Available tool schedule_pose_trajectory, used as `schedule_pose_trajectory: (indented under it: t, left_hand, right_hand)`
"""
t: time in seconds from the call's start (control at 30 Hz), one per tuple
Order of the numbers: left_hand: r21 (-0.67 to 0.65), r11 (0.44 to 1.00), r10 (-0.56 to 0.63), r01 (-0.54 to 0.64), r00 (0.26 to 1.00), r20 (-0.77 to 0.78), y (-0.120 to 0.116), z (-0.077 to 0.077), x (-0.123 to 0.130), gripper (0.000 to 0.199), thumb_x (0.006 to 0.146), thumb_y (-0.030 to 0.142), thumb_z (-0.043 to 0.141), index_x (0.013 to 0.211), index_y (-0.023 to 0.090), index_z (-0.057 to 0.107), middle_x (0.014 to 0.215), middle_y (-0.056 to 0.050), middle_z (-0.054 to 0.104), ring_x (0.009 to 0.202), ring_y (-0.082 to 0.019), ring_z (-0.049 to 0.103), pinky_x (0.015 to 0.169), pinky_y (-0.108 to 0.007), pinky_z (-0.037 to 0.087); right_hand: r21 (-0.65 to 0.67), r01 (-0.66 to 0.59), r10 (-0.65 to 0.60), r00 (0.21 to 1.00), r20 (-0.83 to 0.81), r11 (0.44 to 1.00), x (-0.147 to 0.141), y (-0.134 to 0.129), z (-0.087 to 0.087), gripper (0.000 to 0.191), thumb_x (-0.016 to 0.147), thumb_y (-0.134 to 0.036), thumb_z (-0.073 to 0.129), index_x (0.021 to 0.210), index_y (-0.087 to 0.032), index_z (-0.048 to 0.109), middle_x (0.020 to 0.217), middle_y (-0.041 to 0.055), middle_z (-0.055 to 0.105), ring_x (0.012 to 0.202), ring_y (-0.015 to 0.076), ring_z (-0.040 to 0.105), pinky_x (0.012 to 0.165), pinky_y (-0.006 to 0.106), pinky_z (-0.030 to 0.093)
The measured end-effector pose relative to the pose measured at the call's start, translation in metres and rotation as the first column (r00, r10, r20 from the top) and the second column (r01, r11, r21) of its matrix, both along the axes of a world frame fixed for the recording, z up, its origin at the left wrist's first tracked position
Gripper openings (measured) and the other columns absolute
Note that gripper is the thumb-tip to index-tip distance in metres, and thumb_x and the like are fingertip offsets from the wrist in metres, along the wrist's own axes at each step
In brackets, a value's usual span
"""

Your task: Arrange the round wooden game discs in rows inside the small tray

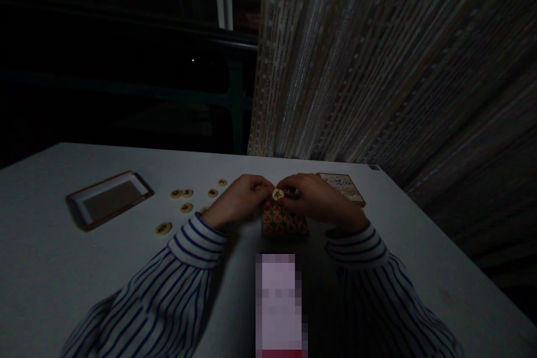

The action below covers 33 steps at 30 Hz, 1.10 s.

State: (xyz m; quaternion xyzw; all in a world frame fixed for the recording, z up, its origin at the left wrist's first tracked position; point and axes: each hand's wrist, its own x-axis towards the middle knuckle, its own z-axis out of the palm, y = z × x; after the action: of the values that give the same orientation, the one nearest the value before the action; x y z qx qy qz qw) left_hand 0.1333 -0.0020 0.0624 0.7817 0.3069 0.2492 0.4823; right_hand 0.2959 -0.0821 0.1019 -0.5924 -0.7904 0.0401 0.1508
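A round xiangqi piece [277,194] with a black character faces up between my fingertips. My right hand [314,198] pinches it from the right with thumb and forefinger. From the left, my left hand [241,201] has its fingers closed together at the piece's edge. Just below the hands sits a box of pieces [285,219], with pieces bearing red characters set in rows; the far part of it is hidden by my hands. Several loose black-character pieces [186,208] lie on the table left of my left hand, one partly behind my wrist.
On the white table [113,279], an open box lid or tray [113,198] lies at the left. A flat printed card or booklet [344,187] is behind my right hand. A striped curtain [335,56] hangs beyond the far edge. The room is dim. A pixelated patch covers the lower middle.
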Motion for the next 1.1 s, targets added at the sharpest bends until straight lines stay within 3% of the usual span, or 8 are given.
schedule_pose_trajectory:
  t: [0.3, 0.5, 0.87, 1.1]
  left_hand:
    - [0.281, 0.959, 0.087, -0.041, 0.984, -0.154, 0.002, 0.003, -0.006, 0.024, 0.075, 0.03, 0.048, 0.08, 0.017, 0.068, 0.074, -0.005, 0.068, 0.067, -0.018, 0.06, 0.06, -0.026, 0.042]
    - [0.386, 0.922, 0.142, -0.008, 0.937, -0.32, 0.0, 0.006, -0.007, 0.027, 0.078, 0.031, 0.044, 0.084, 0.018, 0.067, 0.083, -0.007, 0.069, 0.078, -0.021, 0.061, 0.066, -0.027, 0.041]
    - [0.423, 0.906, 0.162, 0.032, 0.896, -0.413, 0.003, 0.012, -0.013, 0.029, 0.08, 0.031, 0.041, 0.087, 0.017, 0.066, 0.088, -0.007, 0.069, 0.082, -0.019, 0.061, 0.069, -0.026, 0.042]
    - [0.43, 0.902, 0.161, 0.042, 0.892, -0.423, 0.004, 0.01, -0.015, 0.03, 0.08, 0.033, 0.042, 0.089, 0.018, 0.066, 0.089, -0.007, 0.069, 0.085, -0.02, 0.061, 0.071, -0.027, 0.043]
  right_hand:
    - [-0.151, -0.006, 0.02, 0.996, 0.091, 0.988, 0.006, 0.004, -0.015, 0.024, 0.07, -0.026, 0.056, 0.091, -0.023, 0.066, 0.078, 0.0036, 0.067, 0.068, 0.0169, 0.058, 0.055, 0.025, 0.034]
    - [-0.235, 0.004, 0.049, 0.975, 0.217, 0.972, 0.001, 0.004, -0.021, 0.016, 0.07, -0.025, 0.055, 0.081, -0.02, 0.066, 0.069, 0.0044, 0.064, 0.059, 0.0142, 0.055, 0.048, 0.024, 0.029]
    - [-0.306, 0.029, 0.09, 0.925, 0.368, 0.952, -0.009, 0.001, -0.026, 0.033, 0.076, -0.039, 0.051, 0.096, -0.016, 0.062, 0.083, 0.0097, 0.065, 0.074, 0.0188, 0.061, 0.057, 0.025, 0.038]
    - [-0.289, 0.032, 0.085, 0.919, 0.385, 0.957, -0.008, 0.005, -0.036, 0.03, 0.075, -0.039, 0.051, 0.093, -0.019, 0.063, 0.082, 0.0075, 0.066, 0.067, 0.0166, 0.061, 0.053, 0.023, 0.036]
